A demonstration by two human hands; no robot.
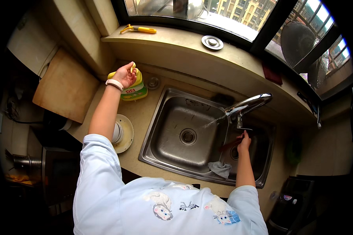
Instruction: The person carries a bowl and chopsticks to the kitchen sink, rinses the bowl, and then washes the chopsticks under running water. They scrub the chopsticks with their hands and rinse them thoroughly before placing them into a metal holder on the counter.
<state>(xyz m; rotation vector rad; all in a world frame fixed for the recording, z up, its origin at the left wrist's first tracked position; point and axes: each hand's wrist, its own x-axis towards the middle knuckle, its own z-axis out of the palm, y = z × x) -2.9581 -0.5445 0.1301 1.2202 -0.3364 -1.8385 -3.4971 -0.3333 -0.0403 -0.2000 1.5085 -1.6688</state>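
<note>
My left hand (125, 77) is over a yellow detergent jug (136, 91) with a green label, its fingers closed on a small yellow piece (133, 67), whether the cap or the handle I cannot tell. My right hand (244, 142) is over the smaller basin, a fingertip at the lever (244, 128) of the chrome faucet (248, 104). Slender dark red utensils (231, 144), perhaps chopsticks, stick out leftwards from that hand. Water runs from the faucet into the larger basin of the steel double sink (172, 129). A grey cloth (220, 169) lies over the divider's near end.
Left of the sink, a plate (128, 133) carries stacked white bowls (117, 133), partly behind my left arm. A wooden board (65, 85) stands farther left. The window ledge holds a yellow peeler (139, 28), a round metal strainer or stopper (212, 42) and a dark red item (272, 75).
</note>
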